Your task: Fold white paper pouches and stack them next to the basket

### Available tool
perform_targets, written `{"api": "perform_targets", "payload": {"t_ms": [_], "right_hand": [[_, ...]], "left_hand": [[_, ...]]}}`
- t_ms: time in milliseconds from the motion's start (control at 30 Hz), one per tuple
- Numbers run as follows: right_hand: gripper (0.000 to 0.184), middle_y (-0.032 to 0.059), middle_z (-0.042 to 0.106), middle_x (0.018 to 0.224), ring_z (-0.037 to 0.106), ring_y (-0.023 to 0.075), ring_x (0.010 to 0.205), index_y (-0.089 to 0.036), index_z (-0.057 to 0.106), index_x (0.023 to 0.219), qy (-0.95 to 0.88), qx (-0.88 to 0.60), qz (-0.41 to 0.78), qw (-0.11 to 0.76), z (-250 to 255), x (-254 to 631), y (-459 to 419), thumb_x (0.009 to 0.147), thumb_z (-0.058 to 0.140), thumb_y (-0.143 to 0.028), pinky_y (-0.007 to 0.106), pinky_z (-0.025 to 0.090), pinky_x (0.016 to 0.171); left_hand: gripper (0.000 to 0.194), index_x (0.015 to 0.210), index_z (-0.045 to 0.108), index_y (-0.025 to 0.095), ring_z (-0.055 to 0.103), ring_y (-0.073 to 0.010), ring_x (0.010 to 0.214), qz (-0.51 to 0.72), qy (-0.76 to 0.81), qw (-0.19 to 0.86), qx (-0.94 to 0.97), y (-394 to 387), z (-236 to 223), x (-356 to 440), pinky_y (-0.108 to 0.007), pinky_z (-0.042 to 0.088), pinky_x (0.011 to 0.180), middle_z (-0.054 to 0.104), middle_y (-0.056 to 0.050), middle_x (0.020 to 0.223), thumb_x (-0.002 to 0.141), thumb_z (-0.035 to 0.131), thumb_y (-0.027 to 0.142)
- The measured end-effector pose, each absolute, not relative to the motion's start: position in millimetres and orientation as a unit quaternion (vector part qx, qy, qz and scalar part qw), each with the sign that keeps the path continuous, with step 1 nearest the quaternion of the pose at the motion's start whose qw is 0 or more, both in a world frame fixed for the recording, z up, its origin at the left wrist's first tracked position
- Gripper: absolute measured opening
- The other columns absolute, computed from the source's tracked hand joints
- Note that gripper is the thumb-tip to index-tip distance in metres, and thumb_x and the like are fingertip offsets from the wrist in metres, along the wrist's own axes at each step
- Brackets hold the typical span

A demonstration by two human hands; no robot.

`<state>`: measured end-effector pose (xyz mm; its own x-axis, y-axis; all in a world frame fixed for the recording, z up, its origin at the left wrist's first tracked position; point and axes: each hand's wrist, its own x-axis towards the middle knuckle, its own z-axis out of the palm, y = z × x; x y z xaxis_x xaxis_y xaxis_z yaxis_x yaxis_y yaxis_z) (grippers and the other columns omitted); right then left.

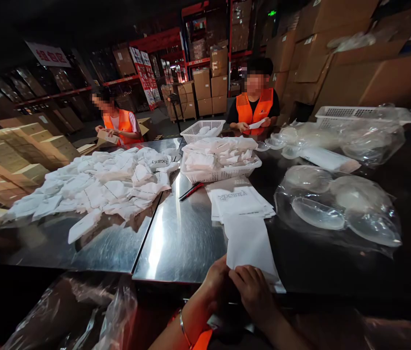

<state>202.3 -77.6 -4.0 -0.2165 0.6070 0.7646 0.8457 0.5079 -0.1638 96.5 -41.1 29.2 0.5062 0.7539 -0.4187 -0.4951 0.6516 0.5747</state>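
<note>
A flat white pouch [249, 243] lies lengthwise at the near edge of the steel table [176, 238]. My left hand [214, 284] grips the pouch's near left corner, fingers curled under it. My right hand [254, 289] pinches the near edge beside it, fingers closed on the fabric. Just beyond lies a small stack of white pouches [240, 201] with printed lettering. A bracelet shows on my left wrist.
A big heap of white pouches [99, 182] covers the table's left. A white basket [220, 165] full of pouches stands mid-table, a red-handled tool [191, 190] beside it. Clear bags of moulded cups [336, 209] lie right. Two people in orange vests sit across. Cartons surround us.
</note>
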Motion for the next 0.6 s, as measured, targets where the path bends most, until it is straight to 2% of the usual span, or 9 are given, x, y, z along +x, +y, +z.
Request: {"api": "perform_targets", "payload": {"t_ms": [167,367,433,533,600], "right_hand": [[0.035,0.0015,0.059,0.077,0.053,0.0178,0.072,-0.023,0.061,0.088,-0.765,-0.482,-0.119,0.411,-15.1,219.3,-81.7,0.093,0.033,-0.004,0.032,0.040,0.066],[0.024,0.0020,0.059,0.079,0.055,0.0191,0.073,-0.025,0.064,0.085,-0.705,-0.536,0.013,0.465,-45.0,234.2,-94.6,0.096,0.042,-0.023,0.031,0.046,0.064],[0.027,0.0022,0.059,0.077,0.058,0.0189,0.072,-0.024,0.063,0.081,-0.656,-0.558,0.028,0.507,-52.6,241.4,-98.4,0.096,0.044,-0.033,0.031,0.049,0.064],[0.033,0.0027,0.062,0.077,0.062,0.0192,0.072,-0.022,0.057,0.075,-0.550,-0.606,0.048,0.572,-53.7,271.7,-107.7,0.096,0.045,-0.045,0.031,0.052,0.064],[0.035,0.0020,0.061,0.073,0.062,0.0187,0.067,-0.022,0.054,0.078,-0.473,-0.638,0.059,0.605,-45.5,306.7,-119.5,0.095,0.045,-0.051,0.029,0.052,0.059]], "left_hand": [[0.025,0.079,0.065,0.013,0.049,-0.0130,0.059,0.375,0.348,0.827,0.233,-44.4,21.1,103.8,-0.025,0.038,0.060,0.057,-0.001,0.066,0.056,0.071,0.022],[0.026,0.077,0.065,0.014,0.049,-0.0135,0.061,0.364,0.361,0.819,0.256,-48.8,7.4,114.2,-0.025,0.037,0.059,0.056,-0.001,0.065,0.052,0.064,0.018],[0.035,0.085,0.066,0.014,0.052,-0.0147,0.063,0.359,0.366,0.818,0.263,-47.8,2.6,114.0,-0.025,0.038,0.059,0.058,-0.002,0.069,0.051,0.062,0.018],[0.057,0.111,0.064,0.018,0.057,-0.0164,0.067,0.341,0.363,0.821,0.281,-45.4,-0.8,107.4,-0.026,0.043,0.061,0.064,-0.002,0.080,0.053,0.059,0.016],[0.062,0.115,0.063,0.017,0.059,-0.0167,0.069,0.334,0.353,0.823,0.294,-44.8,-0.2,101.6,-0.026,0.045,0.063,0.065,-0.003,0.083,0.053,0.059,0.014]]}}
